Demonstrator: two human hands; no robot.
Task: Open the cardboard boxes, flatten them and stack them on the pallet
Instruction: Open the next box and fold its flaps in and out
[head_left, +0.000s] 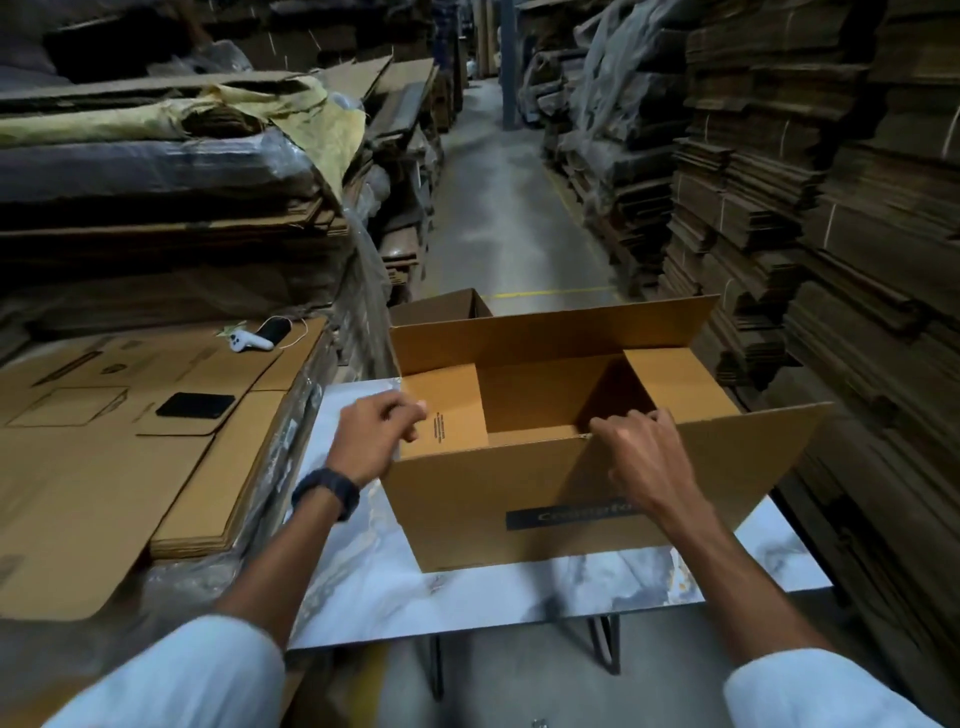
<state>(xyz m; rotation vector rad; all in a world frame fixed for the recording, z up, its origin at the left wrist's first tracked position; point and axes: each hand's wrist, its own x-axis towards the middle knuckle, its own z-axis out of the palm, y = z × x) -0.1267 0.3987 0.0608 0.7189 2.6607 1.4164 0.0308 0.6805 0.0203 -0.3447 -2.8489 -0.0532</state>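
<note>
Hands gripping an open cardboard box (545, 499) on the marble-patterned table (374, 587).
Left hand (376, 431) clamps the left flap, right hand (641, 457) the near rim; the box's black label (566, 518) is blurred, partly hidden.

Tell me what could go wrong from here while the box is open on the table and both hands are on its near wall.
1. The cardboard box stands close to the table's near edge; pressing it flat could push it off.
2. The flat cardboard stack carries a black phone and a white device; boxes laid there could bury or knock them.
</note>
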